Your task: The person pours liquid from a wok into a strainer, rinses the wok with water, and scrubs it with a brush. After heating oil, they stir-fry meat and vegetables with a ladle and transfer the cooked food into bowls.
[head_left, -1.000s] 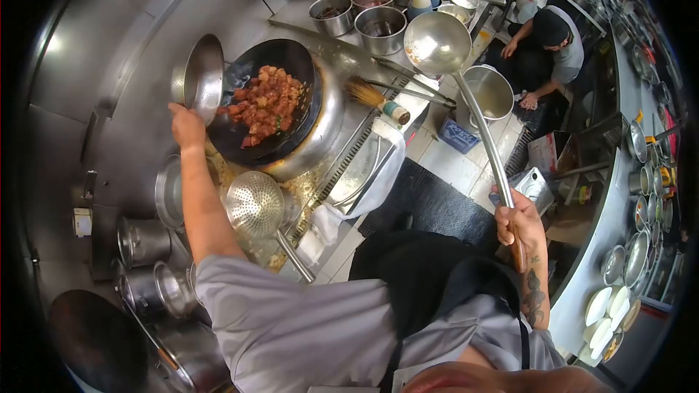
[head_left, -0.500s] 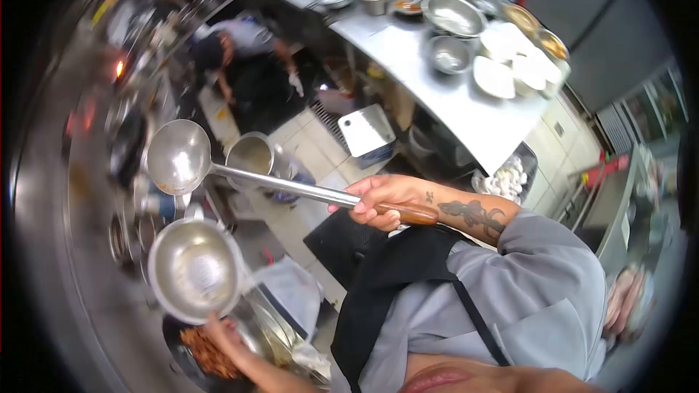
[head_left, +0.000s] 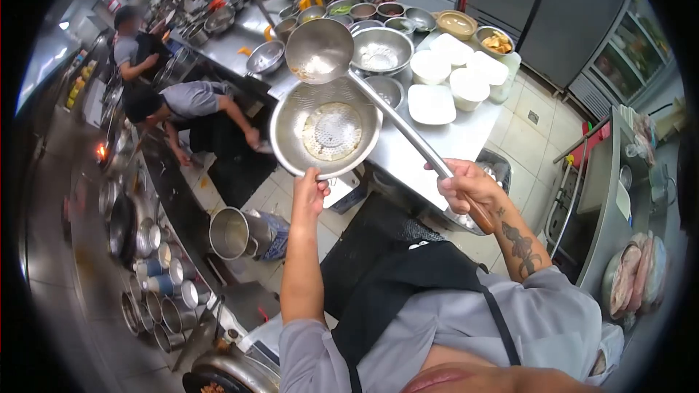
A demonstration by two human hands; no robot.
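My left hand (head_left: 312,191) grips the near rim of a round metal colander (head_left: 288,131), whose bottom shows a ring of small holes. The colander is held up in front of me with its inside facing me. In my right hand (head_left: 467,186) is a long steel ladle (head_left: 405,125), fingers wrapped round the handle near its wooden end. The ladle's round bowl overlaps the colander's far rim in this view. Behind both stands a steel table (head_left: 477,135) with white square bowls (head_left: 432,105) and another metal bowl (head_left: 378,49).
Two co-workers in grey shirts, one bending (head_left: 193,102), work at the left by the stoves. A metal pot (head_left: 231,234) stands below left. Metal cups (head_left: 182,271) line the stove side. A wok (head_left: 200,378) with food sits at the bottom. Fridges (head_left: 520,7) stand at the back right.
My left hand has lifted the colander from over the wok, up and to the right. The ladle has swung right and toward the table with my right hand. My view has turned.
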